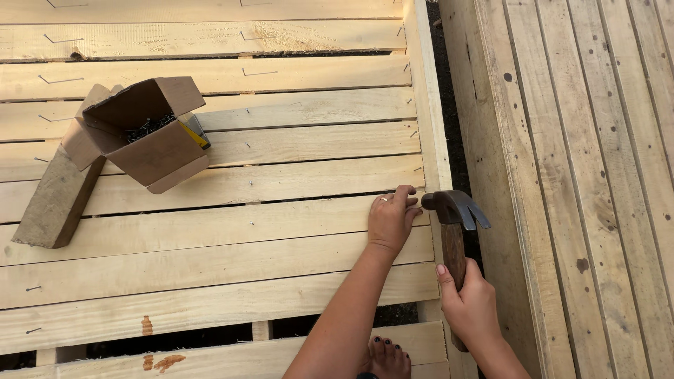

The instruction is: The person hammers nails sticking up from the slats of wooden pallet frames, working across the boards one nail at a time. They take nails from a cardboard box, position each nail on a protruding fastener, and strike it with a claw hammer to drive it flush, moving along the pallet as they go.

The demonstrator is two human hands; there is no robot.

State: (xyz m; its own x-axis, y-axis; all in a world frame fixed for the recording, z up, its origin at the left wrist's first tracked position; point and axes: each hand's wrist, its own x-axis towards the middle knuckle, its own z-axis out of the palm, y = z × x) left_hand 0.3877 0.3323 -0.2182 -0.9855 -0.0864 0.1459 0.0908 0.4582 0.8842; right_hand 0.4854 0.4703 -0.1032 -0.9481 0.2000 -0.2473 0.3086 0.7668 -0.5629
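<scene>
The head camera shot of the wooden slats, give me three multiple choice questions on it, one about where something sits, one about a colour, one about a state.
1. Where does the cardboard box sit?
A. On the slats, upper left
B. On the stacked boards at right
C. Under the left hand

2. What colour is the hammer handle?
A. Bright yellow
B. Dark brown
C. Blue

3. What state is the cardboard box in?
A. Taped shut
B. Crushed flat
C. Open, flaps up, nails inside

Answers:
1. A: the box lies on the pale slats, leaning beside a grey block, far from both hands.
2. B: the right hand grips a dark brown wooden handle below the metal claw head.
3. C: the flaps stand open and dark nails show inside.

The left hand rests flat on a slat, its fingers pinched by the hammer head.
</scene>
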